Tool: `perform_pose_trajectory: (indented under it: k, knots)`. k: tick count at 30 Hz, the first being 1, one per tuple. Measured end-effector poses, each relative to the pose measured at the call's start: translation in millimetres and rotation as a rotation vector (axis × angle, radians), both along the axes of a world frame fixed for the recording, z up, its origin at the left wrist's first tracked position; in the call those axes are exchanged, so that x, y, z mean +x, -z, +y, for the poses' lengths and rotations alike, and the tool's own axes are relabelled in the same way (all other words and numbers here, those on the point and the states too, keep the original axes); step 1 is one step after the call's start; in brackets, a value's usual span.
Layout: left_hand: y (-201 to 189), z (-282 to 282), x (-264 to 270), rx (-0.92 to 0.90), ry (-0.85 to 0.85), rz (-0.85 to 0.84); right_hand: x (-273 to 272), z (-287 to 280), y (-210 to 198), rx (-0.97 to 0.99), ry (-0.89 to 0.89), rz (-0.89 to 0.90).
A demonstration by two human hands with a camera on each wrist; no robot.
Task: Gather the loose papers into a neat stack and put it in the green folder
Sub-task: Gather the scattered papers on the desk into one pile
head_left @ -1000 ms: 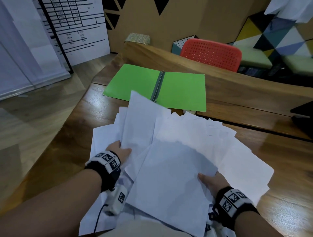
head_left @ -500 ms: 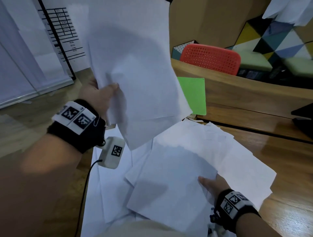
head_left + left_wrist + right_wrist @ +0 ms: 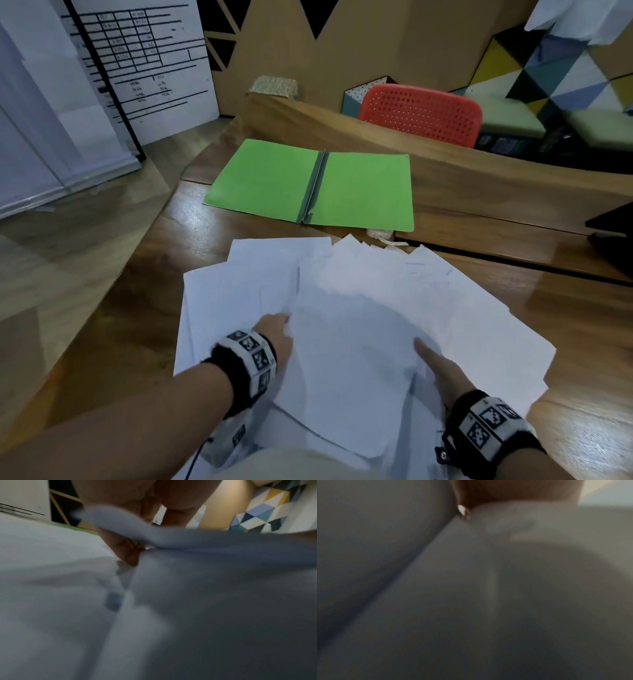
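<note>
Loose white papers (image 3: 359,308) lie fanned in an untidy pile on the wooden table (image 3: 568,308). The green folder (image 3: 267,178) lies open and flat just beyond the pile, with nothing in it. My left hand (image 3: 279,337) is at the pile's left side, its fingers tucked under the top sheets. In the blurred left wrist view a sheet edge (image 3: 120,520) runs between the fingers of that hand (image 3: 123,546). My right hand (image 3: 436,368) grips the pile's near right part, thumb on top and fingers hidden beneath. The right wrist view shows only dim paper (image 3: 488,588).
A raised wooden ledge (image 3: 479,178) runs behind the folder, with a red chair (image 3: 421,113) beyond it. A dark object (image 3: 613,233) sits at the right edge. A small white item (image 3: 380,234) lies by the folder's near corner. A printed board (image 3: 144,68) stands at the left.
Half a second ago my left hand held a bunch of sheets high. Now those sheets lie on the pile and the hand is back at its left edge. The right hand stayed put.
</note>
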State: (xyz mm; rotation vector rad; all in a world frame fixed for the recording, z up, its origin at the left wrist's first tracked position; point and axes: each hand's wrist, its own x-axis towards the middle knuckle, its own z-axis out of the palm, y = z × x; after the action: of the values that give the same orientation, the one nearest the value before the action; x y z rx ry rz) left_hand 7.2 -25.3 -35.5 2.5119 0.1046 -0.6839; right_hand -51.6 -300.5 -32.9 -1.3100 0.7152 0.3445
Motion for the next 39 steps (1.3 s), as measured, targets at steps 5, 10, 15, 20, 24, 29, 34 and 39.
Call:
perform_pose_trajectory:
  k: [5, 10, 15, 20, 24, 29, 34, 39]
  knots:
    - [-2.4, 9.4, 6.0, 0.114, -0.009, -0.016, -2.5, 0.3, 19.1, -0.281, -0.077, 0.044]
    - [-21.9, 69.1, 17.2, 0.295, -0.659, -0.009, -3.3, 3.8, 21.7, -0.302, -0.078, 0.054]
    - [-22.1, 93.3, 36.6, -0.012, -0.765, -0.033, -3.6, 5.8, 20.6, -0.279, -0.079, 0.048]
    - [-31.4, 94.1, 38.3, 0.053, -0.643, 0.079, -4.7, 4.4, 21.5, -0.295, -0.089, 0.064]
    - [-30.9, 90.5, 32.5, 0.144, -0.512, 0.060, -4.9, 4.5, 22.4, -0.302, -0.090, 0.068]
    - [-45.2, 80.1, 32.9, 0.005, -0.555, -0.075, -2.6, 3.7, 28.9, -0.292, -0.085, 0.042]
    - [-107.9, 67.7, 39.8, -0.093, -0.497, -0.469, -2.4, 3.4, 26.0, -0.239, -0.055, 0.030]
    - [-192.6, 51.2, 39.5, -0.465, -0.533, -0.831, -1.4, 5.1, 25.6, 0.095, 0.085, 0.031]
